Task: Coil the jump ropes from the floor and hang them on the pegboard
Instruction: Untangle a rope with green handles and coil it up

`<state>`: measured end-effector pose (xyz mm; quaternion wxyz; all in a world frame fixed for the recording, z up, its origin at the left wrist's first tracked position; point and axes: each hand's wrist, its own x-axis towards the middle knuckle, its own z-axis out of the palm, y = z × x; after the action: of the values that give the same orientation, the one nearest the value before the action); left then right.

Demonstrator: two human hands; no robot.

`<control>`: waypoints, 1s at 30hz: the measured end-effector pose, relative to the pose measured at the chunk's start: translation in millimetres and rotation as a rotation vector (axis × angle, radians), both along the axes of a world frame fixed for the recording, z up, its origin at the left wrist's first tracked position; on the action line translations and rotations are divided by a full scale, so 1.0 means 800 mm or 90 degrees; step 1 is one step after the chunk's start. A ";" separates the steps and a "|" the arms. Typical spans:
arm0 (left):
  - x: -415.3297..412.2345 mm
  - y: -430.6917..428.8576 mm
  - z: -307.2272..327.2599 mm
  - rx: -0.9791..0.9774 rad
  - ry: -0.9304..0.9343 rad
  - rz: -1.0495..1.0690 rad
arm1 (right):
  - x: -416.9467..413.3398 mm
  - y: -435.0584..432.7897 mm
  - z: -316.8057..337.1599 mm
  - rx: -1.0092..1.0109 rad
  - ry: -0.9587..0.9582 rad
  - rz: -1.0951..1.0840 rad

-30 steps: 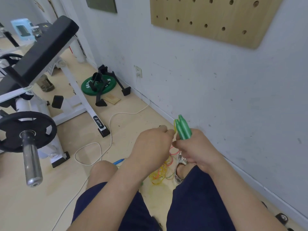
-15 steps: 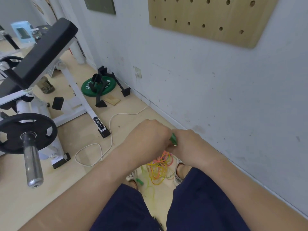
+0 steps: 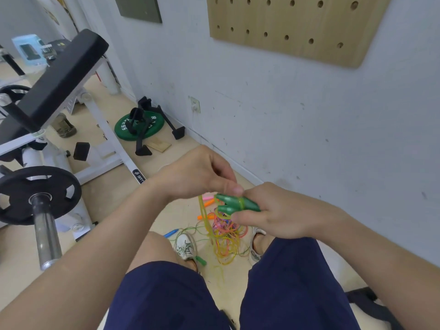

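My right hand (image 3: 283,210) grips two green jump-rope handles (image 3: 235,204) side by side, tips pointing left, with a yellow-green cord turn around them. My left hand (image 3: 202,172) pinches the yellow-green cord (image 3: 205,215) at the handle tips; the cord hangs down to the floor. Between my feet lies a tangle of orange, pink and yellow ropes (image 3: 226,239), with orange handles (image 3: 206,216), a blue handle (image 3: 172,233) and a green handle (image 3: 201,260) nearby. The wooden pegboard (image 3: 292,22) is on the wall, upper right, with no pegs seen.
A weight bench with a black pad (image 3: 59,77) and a barbell with a black plate (image 3: 38,194) stand at left. A green weight plate (image 3: 139,126) and black push-up stands (image 3: 166,125) lie by the wall. A black strap (image 3: 366,303) lies at lower right.
The handles went from pointing up to lying sideways in my right hand. Both hands dropped, then rose slightly, and my left hand moved around the handle tips with the cord.
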<state>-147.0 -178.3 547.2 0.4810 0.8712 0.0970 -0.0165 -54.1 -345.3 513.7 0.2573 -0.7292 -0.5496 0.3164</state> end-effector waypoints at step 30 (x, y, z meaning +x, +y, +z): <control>-0.023 -0.025 -0.046 0.590 -0.366 0.025 | 0.004 0.014 -0.011 -0.080 0.306 -0.262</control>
<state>-165.2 -198.5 510.7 0.0543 0.9593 -0.0254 0.2760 -50.6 -334.2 504.8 0.3929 -0.7439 -0.2937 0.4539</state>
